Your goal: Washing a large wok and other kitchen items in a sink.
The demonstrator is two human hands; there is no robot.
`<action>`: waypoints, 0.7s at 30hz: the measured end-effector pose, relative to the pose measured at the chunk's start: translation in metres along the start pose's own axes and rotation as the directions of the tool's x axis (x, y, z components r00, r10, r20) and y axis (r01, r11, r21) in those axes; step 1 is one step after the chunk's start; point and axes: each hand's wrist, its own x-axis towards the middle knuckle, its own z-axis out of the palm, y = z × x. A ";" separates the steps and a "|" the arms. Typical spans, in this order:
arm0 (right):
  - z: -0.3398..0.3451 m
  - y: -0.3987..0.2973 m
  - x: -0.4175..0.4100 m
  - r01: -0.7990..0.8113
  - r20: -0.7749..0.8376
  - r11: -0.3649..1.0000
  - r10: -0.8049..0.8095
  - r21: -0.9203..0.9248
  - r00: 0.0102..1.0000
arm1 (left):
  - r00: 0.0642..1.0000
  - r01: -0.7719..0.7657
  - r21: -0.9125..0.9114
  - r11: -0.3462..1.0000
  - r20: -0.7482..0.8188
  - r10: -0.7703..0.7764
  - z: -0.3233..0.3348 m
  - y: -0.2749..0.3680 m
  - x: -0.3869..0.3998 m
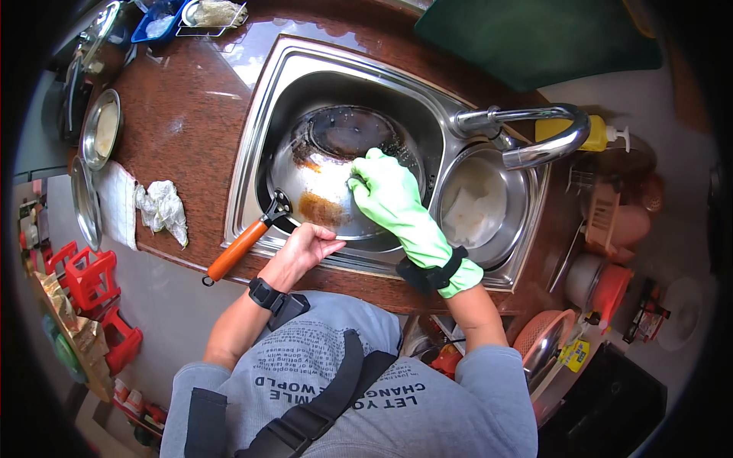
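Observation:
A metal pan (338,183) with an orange handle (239,249) lies bottom up in the stainless steel sink (292,74); brown and black burnt stains mark its underside and side. My left hand (312,243), bare, pinches the pan's near rim between thumb and fingers. My right hand (382,186), in a light green rubber glove, is closed on the pan's outer side, with a small dark thing partly showing at its fingers; what it is I cannot tell. Right of the pan, a steel bowl (478,200) with cloudy water and a pale piece inside sits in the smaller basin.
A chrome faucet (538,137) arches over the small basin, beside a yellow pump bottle (578,131). At left on the brown counter lie a crumpled white cloth (162,212), a steel bowl (103,129) and a metal lid (86,203). A green board (538,40) is at the far right.

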 end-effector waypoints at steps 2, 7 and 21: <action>-0.007 0.020 0.006 -0.107 -0.011 0.993 0.106 -0.045 0.994 | 1.000 0.005 0.017 1.000 0.018 -0.005 0.001 0.001 0.000; -0.025 0.087 0.023 -0.402 -0.029 0.911 0.401 -0.092 0.916 | 0.999 0.046 0.056 0.997 -0.032 -0.044 0.008 0.002 0.003; -0.019 0.036 -0.010 -0.166 0.047 0.980 0.172 -0.112 0.984 | 0.999 0.028 0.080 0.996 -0.020 -0.027 -0.005 -0.001 0.003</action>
